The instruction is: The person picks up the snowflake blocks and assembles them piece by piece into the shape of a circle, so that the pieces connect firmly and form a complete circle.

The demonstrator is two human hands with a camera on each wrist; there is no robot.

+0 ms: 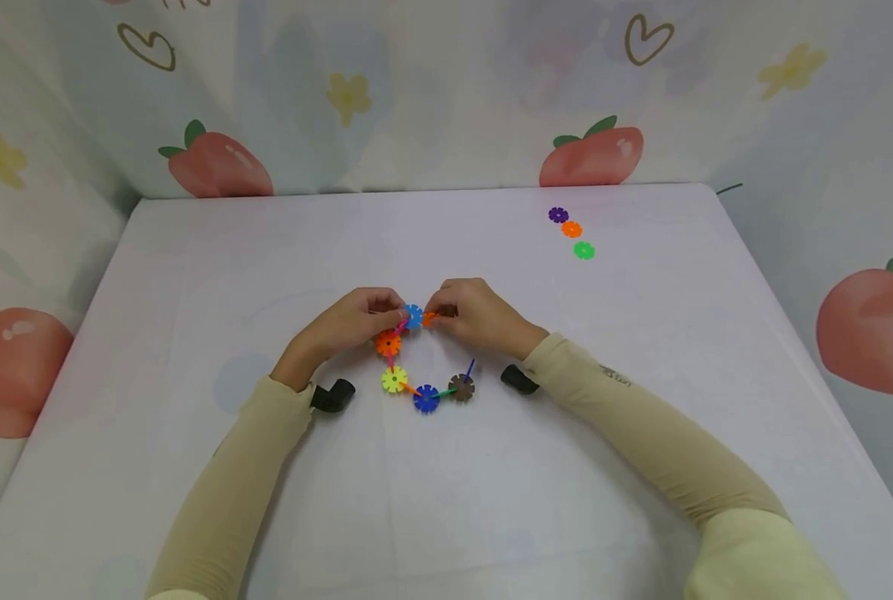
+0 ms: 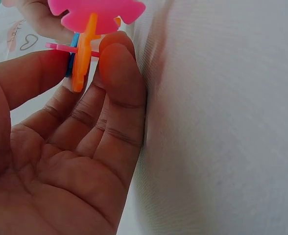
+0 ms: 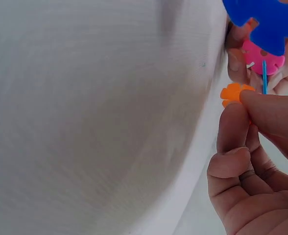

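Note:
A curved chain of notched plastic discs lies between the hands. In the head view it runs from a light blue disc [image 1: 413,316] through an orange disc [image 1: 388,343], a yellow disc [image 1: 394,380] and a dark blue disc [image 1: 427,399] to a brown disc [image 1: 461,387], with edge-on discs linking them. My left hand [image 1: 359,319] pinches the chain's far end by the light blue disc, thumb against fingers. Between the thumb and fingertips of my right hand [image 1: 484,317] is a single orange disc [image 3: 236,94], partly covered, close beside the light blue one.
At the back right of the white table [image 1: 641,292] lie a purple disc [image 1: 559,215], another orange disc [image 1: 571,229] and a green disc [image 1: 584,251] in a slanted row. Black wrist devices [image 1: 333,396] sit below both wrists. A printed curtain [image 1: 446,100] rises behind the table's back edge.

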